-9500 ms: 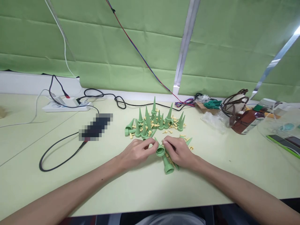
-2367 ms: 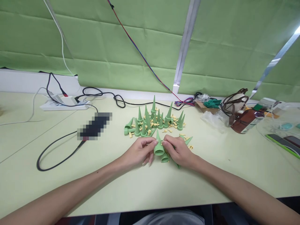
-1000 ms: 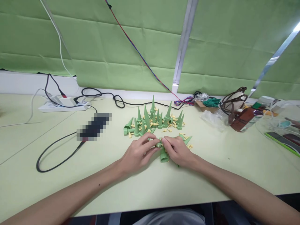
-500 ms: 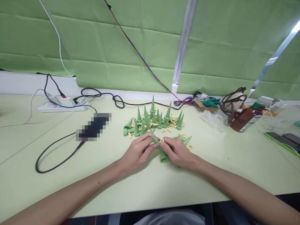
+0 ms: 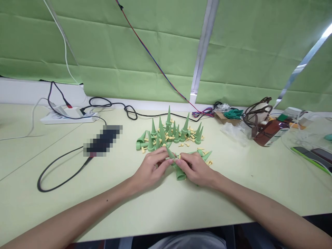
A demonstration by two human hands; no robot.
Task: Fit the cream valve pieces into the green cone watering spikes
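Observation:
Both my hands meet at the middle of the pale green table (image 5: 160,207). My left hand (image 5: 151,167) pinches a green plastic cone (image 5: 170,153) whose tip points up and to the left. My right hand (image 5: 195,168) has its fingertips closed on the same cone at its wide end. Under my right hand lie more green cones, one (image 5: 180,173) with its open mouth facing me. Just behind my hands is a cluster of upright green cones (image 5: 171,131) mixed with several small yellow pieces (image 5: 193,136).
A white power strip (image 5: 68,116) with black cables (image 5: 59,164) lies at the back left, beside a blurred dark object (image 5: 102,141). At the right are crumpled plastic (image 5: 233,130), a brown strapped bag (image 5: 261,124) and a phone (image 5: 315,155).
The cone between my fingers has turned from lying mouth-forward to pointing its tip up and left. Both hands stay in place, shifting only slightly.

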